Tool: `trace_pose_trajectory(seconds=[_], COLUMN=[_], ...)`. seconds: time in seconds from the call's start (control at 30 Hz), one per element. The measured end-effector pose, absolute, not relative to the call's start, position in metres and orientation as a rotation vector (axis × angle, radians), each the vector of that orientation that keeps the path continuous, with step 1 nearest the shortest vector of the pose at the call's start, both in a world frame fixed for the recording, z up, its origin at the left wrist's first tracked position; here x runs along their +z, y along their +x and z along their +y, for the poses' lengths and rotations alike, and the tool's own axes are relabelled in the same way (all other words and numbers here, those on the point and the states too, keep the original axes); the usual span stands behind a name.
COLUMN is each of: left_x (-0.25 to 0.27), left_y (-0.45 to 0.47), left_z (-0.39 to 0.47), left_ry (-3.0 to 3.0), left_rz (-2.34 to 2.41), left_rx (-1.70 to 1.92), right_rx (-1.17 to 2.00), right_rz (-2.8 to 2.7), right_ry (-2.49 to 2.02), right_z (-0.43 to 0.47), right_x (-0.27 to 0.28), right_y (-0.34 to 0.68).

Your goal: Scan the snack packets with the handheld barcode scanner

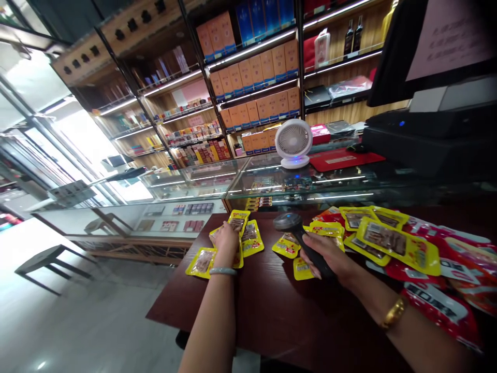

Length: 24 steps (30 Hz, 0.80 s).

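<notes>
My right hand [324,254] is wrapped round the handle of a black barcode scanner [288,223], its head pointing away to the left. Under and beside the scanner lie several yellow snack packets [286,245] with clear windows showing brown food. My left hand [226,239] is on the left group of the same yellow packets, its fingers closed at a snack packet [237,221] near the top. Another packet [202,262] lies left of my wrist, and one more [251,238] to the right. My left fingertips are partly hidden.
More yellow packets [396,241] and red snack bags [438,305] are heaped on the right of the dark table [267,316]. Behind it stands a glass display counter [248,181] with a white fan [294,142] and red mat [345,159]. A monitor [446,46] rises at right.
</notes>
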<state>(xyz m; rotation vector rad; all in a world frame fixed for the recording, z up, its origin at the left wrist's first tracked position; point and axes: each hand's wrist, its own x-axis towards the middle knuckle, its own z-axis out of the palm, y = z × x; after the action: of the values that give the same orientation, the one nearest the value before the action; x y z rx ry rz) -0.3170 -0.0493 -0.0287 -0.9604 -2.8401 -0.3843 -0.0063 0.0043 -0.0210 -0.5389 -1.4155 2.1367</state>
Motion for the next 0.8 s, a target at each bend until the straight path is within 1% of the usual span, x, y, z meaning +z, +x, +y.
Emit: trace_pose_trajectory(seconds=[0.1,0.2,0.3,0.4,0.57,0.7,0.8], left_x=[-0.032,-0.032,-0.030,-0.027,-0.022,-0.024,-0.027], left_y=[-0.322,-0.327,-0.332,-0.333,-0.319,-0.288,-0.261], left_z=[-0.051,-0.053,-0.055,-0.058,-0.055,-0.045,-0.040], left_ry=[-0.980,-1.017,-1.046,-1.046,-0.946,-0.966,-1.045], left_rz=[-2.690,-2.655,-2.600,-2.485,-2.157,-2.173,-2.239], left_rx=[-0.429,-0.491,-0.660,-1.063,-1.761,-2.420,-2.682], right_rx=[2.139,2.162,2.177,2.164,2.147,2.190,2.206], right_rz=[-1.429,-1.401,-1.372,-1.368,-1.404,-1.445,-1.509], right_ry=[-0.545,-0.559,-0.577,-0.578,-0.562,-0.543,-0.550], right_z=[0.003,0.003,0.002,0.002,0.000,-0.002,-0.005], right_x=[-0.021,-0.021,-0.022,-0.023,-0.020,-0.020,-0.020], right_y=[-0.007,-0.007,-0.008,-0.009,-0.007,-0.004,-0.003])
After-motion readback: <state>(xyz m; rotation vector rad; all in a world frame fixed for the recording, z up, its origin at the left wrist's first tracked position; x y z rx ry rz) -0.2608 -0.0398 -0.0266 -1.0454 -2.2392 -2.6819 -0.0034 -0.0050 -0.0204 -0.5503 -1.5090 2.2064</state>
